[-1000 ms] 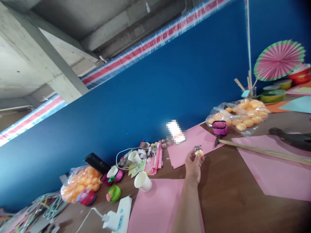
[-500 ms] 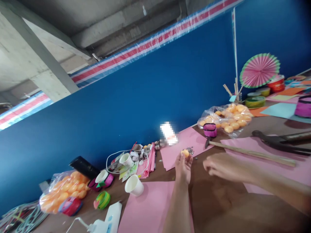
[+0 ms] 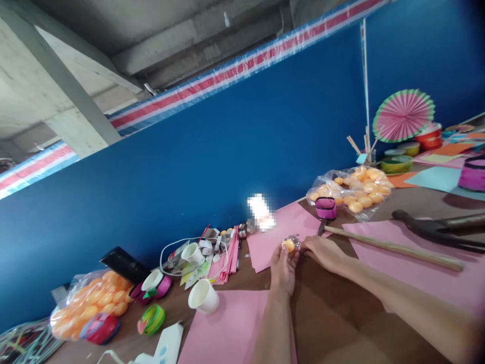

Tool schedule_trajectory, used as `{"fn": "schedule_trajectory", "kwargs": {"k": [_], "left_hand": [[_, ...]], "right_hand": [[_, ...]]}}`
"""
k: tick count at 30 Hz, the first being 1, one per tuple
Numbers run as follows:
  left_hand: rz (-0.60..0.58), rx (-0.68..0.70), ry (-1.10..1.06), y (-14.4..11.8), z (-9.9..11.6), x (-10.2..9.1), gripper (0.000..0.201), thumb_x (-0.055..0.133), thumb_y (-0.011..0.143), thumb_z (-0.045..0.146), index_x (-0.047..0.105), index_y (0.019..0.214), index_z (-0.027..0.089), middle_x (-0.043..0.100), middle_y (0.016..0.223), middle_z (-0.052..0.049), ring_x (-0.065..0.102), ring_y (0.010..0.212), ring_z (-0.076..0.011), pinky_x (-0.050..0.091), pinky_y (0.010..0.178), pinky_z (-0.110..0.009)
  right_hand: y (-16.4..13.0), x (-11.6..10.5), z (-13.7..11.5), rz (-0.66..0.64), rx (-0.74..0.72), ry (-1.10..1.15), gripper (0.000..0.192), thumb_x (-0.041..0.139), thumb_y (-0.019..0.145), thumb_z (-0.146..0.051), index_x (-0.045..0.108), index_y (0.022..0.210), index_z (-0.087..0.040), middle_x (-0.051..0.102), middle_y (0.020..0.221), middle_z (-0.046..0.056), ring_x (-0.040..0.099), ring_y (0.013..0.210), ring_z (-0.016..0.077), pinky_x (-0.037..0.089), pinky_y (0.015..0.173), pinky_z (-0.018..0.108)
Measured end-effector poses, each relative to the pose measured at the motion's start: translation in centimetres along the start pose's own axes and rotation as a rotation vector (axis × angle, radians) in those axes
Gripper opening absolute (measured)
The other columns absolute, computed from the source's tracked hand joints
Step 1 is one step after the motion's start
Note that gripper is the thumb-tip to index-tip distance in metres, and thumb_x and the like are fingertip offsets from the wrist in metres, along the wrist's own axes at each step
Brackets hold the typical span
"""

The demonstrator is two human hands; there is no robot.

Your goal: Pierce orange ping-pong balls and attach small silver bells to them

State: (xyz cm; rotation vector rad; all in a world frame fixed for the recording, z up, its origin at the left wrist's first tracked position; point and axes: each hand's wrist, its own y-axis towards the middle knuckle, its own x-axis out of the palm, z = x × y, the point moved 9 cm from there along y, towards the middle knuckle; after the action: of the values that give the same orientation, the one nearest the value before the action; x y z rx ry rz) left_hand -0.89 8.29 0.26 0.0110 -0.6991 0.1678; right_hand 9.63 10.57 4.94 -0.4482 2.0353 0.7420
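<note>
Desk (image 3: 341, 313) of brown wood, tilted in view, crowded from the far left to the far right.

At 8 o'clock, against the blue wall: clear bag of orange balls (image 3: 89, 301), with a pink-and-blue roll (image 3: 99, 327) touching its lower edge. Just right of that, a green tape roll (image 3: 152, 319) and a white paper cup (image 3: 203, 296) lying tipped on its side, beside a pink sheet (image 3: 223, 333) at 6 o'clock.

Near centre: left hand (image 3: 283, 267), raised off the desk, fingertips pinching a small orange ball (image 3: 288, 245) at its top. Just right of the ball and touching it, a tiny silvery cluster (image 3: 294, 239), too small to make out. Right hand (image 3: 323, 251), coming in from 4 o'clock, fingers curled together with the tips meeting the ball and the cluster; whether gripping either, cannot tell. Both hands over the near edge of another pink sheet (image 3: 278, 233).

Toward 2 o'clock: small magenta pouch (image 3: 326, 208), then a second bag of orange balls (image 3: 356, 192) just behind it. Long wooden stick (image 3: 394, 247) running from the pouch toward 3 o'clock across pink paper. Dark hammer (image 3: 435, 228) beyond the stick. At 1 o'clock, upright against the wall, pink paper fan (image 3: 403, 115) with a green rim.
</note>
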Motion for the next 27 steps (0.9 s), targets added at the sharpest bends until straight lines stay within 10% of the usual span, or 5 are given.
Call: {"fn": "schedule_trajectory", "kwargs": {"k": [27], "left_hand": [[-0.034,0.019,0.107,-0.6,0.5,1.3,0.037,0.062,0.069,0.030,0.057,0.104,0.016,0.062,0.100,-0.009,0.059,0.092,-0.0187,0.041,0.089,-0.036]], "right_hand": [[-0.4,-0.8,1.8,0.333,0.086,0.488,0.016,0.043,0.081,-0.028,0.053,0.089,-0.019,0.063,0.085,0.005,0.059,0.076,0.0175,0.045,0.068,0.028]]}}
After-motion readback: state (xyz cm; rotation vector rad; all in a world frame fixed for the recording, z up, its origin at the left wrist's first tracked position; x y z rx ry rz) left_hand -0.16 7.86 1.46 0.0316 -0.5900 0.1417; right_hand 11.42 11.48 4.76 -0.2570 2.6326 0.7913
